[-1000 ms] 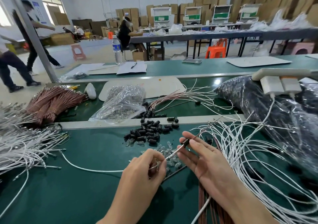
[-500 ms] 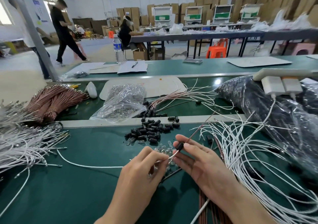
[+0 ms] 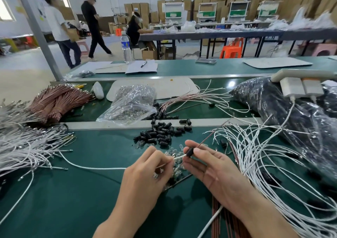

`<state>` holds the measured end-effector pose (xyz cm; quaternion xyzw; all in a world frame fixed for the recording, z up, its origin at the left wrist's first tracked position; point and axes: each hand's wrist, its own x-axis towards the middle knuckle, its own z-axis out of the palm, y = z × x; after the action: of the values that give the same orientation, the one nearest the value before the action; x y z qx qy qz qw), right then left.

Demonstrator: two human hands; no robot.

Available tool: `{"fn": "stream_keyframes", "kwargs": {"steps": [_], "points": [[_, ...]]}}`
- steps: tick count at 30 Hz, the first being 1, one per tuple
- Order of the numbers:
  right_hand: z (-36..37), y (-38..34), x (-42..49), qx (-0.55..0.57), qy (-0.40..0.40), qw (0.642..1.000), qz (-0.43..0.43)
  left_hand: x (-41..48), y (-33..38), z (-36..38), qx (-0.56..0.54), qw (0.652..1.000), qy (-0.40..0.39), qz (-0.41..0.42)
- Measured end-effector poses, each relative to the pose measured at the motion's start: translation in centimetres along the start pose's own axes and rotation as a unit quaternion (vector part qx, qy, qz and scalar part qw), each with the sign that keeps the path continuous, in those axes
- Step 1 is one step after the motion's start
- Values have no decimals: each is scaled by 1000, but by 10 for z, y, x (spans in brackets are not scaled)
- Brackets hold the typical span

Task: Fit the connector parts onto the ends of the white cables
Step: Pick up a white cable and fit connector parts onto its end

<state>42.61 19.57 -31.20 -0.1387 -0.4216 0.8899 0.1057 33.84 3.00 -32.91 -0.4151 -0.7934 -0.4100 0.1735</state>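
My left hand (image 3: 145, 172) pinches the end of a white cable (image 3: 91, 167) that trails left across the green table (image 3: 63, 201). My right hand (image 3: 209, 166) pinches a small black connector sleeve (image 3: 189, 152) between thumb and fingertips, with the cable end entering it from the left and a thin brown wire sticking out to the upper right. A heap of loose black sleeves (image 3: 160, 132) lies just beyond my hands. Small clear parts (image 3: 175, 153) are scattered under my fingers.
A bundle of white cables (image 3: 21, 146) lies at the left and a tangle of white cables (image 3: 264, 155) at the right. Brown wire bundles (image 3: 58, 100), a clear bag of parts (image 3: 131, 104) and a large black bag (image 3: 291, 113) sit behind. People walk in the background.
Both hands have drawn slightly closer to me. The black sleeve has moved further onto the white cable end, nearer my left fingertips. The people in the background have walked to the right.
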Motion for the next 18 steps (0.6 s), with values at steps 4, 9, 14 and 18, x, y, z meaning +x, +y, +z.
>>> {"fn": "stream_keyframes", "kwargs": {"steps": [4,9,14,18], "points": [[0,-2,-1,16,0,1000,-1,-1,1,2,-26,999,3,-18],[-2,-1,0,37,-6,999,-5,-2,-1,5,-43,999,13,-29],[-2,1,1,45,-7,999,-2,-4,-3,9,-84,996,2,-43],[-2,0,1,30,-14,999,-3,-4,0,8,-106,993,-24,-51]]}}
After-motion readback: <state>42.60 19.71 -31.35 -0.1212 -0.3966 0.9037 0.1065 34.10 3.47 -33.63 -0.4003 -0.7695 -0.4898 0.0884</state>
